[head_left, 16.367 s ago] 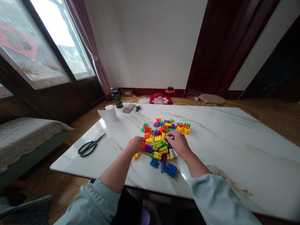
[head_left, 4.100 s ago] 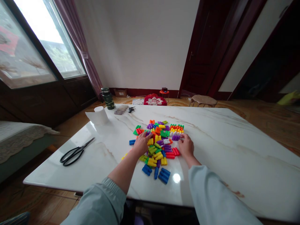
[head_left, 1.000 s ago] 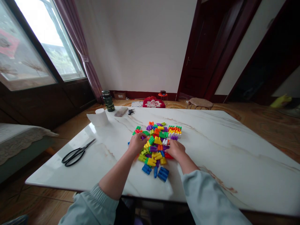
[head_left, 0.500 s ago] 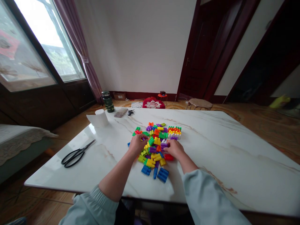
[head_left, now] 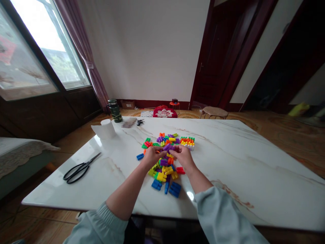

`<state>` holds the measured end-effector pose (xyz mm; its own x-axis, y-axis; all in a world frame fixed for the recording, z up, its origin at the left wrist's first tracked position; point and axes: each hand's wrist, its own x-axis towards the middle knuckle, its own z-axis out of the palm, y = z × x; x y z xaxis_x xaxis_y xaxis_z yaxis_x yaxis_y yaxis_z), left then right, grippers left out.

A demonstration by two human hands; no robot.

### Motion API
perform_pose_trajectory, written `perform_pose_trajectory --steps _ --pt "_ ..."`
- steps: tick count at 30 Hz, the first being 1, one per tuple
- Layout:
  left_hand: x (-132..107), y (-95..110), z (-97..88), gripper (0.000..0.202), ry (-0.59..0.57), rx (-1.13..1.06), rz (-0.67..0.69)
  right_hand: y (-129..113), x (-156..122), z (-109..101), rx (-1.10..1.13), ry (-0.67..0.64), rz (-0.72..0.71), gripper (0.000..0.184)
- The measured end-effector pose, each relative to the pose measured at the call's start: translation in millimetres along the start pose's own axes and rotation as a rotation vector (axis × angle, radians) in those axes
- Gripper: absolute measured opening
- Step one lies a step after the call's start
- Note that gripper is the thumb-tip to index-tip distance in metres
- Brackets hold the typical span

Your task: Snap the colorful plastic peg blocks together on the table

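Observation:
My left hand (head_left: 152,157) and my right hand (head_left: 185,157) meet over a heap of colourful plastic building blocks. Between their fingertips is a purple building block (head_left: 168,147), gripped from both sides. Whether it is one piece or two pressed together I cannot tell. Under and in front of the hands lie loose yellow blocks (head_left: 167,170), a red block (head_left: 180,170) and dark blue blocks (head_left: 175,189). Just past my right hand stands a block assembly (head_left: 188,141) in rows of green, orange, yellow and white. My fingers hide part of the heap.
Black-handled scissors (head_left: 80,168) lie on the left of the marble-patterned table (head_left: 243,162). Behind them are a paper roll (head_left: 108,129), a camouflage flask (head_left: 115,110), a blurred-out item (head_left: 129,122) and keys (head_left: 139,122). A stool (head_left: 214,112) stands beyond the far edge.
Both hands have drawn together over the middle of the heap. The purple block is now raised between them; before, they were apart at the heap's two sides.

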<state>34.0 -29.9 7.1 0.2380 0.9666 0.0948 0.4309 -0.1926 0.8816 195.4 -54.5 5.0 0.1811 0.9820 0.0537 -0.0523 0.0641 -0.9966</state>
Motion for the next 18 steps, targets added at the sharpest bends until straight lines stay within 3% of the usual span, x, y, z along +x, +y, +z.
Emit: perform_pose_trajectory --steps 3,5,7,9,11,14,18 --pt "0 2 5.6 0.041 0.009 -0.107 -0.029 -3 0 3 0.070 0.014 0.040 0.036" --pt "1 2 7.3 0.039 0.022 -0.121 -0.044 -2 7 -6 0.038 0.076 -0.009 0.038" --pt "1 1 5.9 0.035 0.047 -0.099 -0.051 3 19 -26 -0.069 0.222 -0.123 0.037" --pt "1 0 2.2 0.032 0.088 -0.076 -0.043 14 31 -57 -0.257 0.479 -0.221 0.035" --pt "1 -1 -2.0 0.030 0.137 -0.078 -0.040 30 38 -88 -0.500 0.636 -0.159 0.033" --pt "1 -1 -5.3 0.029 0.171 -0.123 -0.063 54 40 -116 -0.774 0.595 -0.039 0.030" --pt "2 0 -4.1 0.030 0.165 -0.160 -0.074 72 39 -116 -0.882 0.507 -0.042 0.030"
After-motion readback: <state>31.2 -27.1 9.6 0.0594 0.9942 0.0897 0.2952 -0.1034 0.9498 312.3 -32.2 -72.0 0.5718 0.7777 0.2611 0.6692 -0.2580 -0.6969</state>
